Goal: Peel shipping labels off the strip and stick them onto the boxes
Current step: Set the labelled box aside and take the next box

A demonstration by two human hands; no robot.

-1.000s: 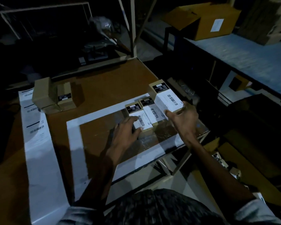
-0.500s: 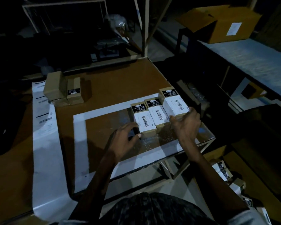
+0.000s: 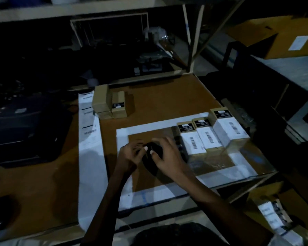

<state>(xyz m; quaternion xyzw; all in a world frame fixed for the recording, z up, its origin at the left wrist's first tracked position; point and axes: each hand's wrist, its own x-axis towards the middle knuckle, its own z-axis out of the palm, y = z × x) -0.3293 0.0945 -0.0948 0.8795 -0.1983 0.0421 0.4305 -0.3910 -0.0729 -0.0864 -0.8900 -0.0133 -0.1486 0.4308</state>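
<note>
Head view: the label strip (image 3: 89, 137) ran along the table's left side, its long axis pointing away from me, unlabelled boxes (image 3: 110, 103) at its far end. My left hand (image 3: 129, 157) was nearer it, fingers curled against a dark object (image 3: 152, 154) which my right hand (image 3: 167, 155) also gripped. What the object was I couldn't tell. Three labelled boxes (image 3: 213, 134) sat just right.

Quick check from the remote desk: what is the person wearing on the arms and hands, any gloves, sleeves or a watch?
No gloves: the left hand and right hand are both bare, with nothing visible on the fingers. The forearms are bare too, and no watch or band shows at either wrist, though the light is dim. A light-coloured short sleeve shows at the frame's bottom right edge, on the right upper arm.
</note>
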